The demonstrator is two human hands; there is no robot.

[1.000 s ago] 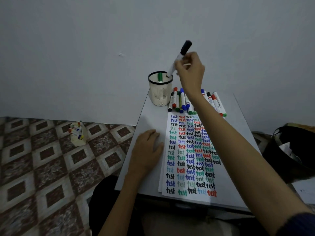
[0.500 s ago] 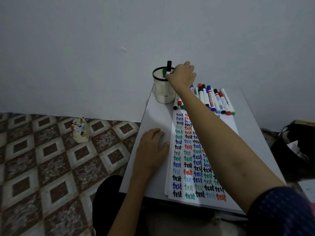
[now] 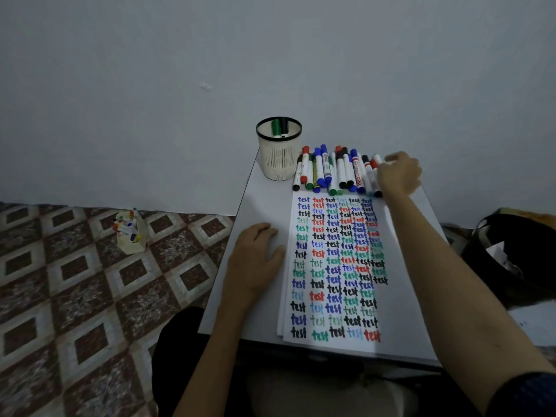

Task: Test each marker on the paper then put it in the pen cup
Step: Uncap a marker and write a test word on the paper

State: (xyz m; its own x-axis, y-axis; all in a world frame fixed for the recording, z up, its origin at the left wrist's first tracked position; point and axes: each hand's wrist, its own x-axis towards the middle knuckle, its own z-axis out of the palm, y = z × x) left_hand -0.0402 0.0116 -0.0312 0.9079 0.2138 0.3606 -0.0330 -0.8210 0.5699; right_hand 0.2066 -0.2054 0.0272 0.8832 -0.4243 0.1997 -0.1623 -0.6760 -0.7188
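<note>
We cannot tell if right hand (image 3: 399, 173) grips markers (image 3: 341, 171) at its fingertips; left hand (image 3: 255, 261) flat, paper (image 3: 331, 290) beside thumb

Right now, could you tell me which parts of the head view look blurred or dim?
Head view: the right hand is motion-blurred at the row of loose markers; the white paper covered in coloured "test" words is sharp and brightest; the brown patterned floor tiles lie dim.
</note>
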